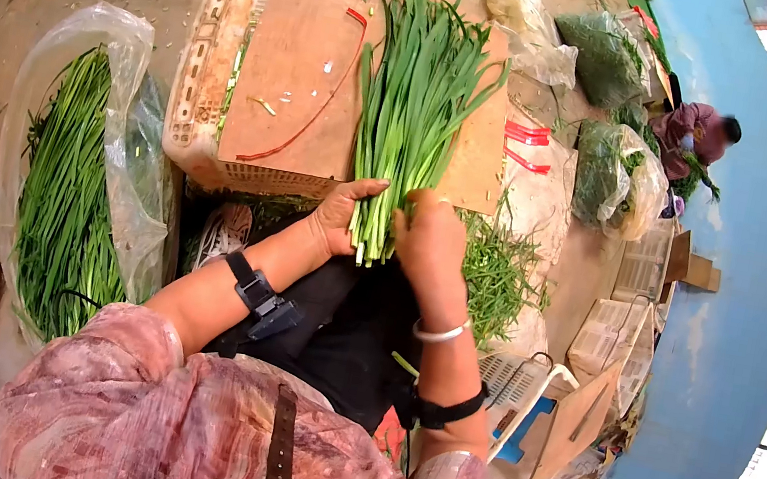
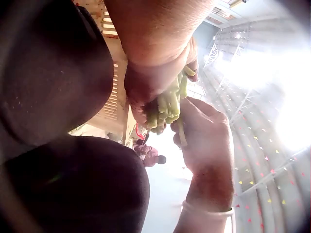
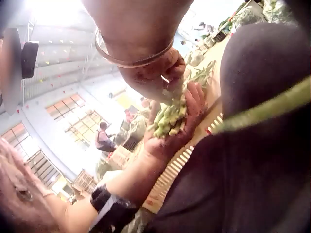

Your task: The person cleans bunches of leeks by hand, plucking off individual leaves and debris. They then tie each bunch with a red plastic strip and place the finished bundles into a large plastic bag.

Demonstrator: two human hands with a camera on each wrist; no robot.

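Note:
A bunch of green garlic chives (image 1: 415, 113) lies over the front edge of a wooden board (image 1: 295, 72), leaves pointing away and pale cut ends toward the body. My left hand (image 1: 339, 219) grips the bunch near those ends from the left side. At the right side of the bunch, my right hand (image 1: 431, 239) has its fingers curled close to the stems. In the left wrist view it pinches a pale chive stalk (image 2: 182, 133) beside the bunch. The cut ends (image 3: 170, 121) rest in the left palm in the right wrist view.
The board sits on a plastic crate (image 1: 199, 97). A clear bag of chives (image 1: 71, 197) stands at left. Red ties (image 1: 530, 134) and loose leaf trimmings (image 1: 499, 274) lie right of the board. Filled bags (image 1: 602, 58) and another person (image 1: 695, 134) are farther right.

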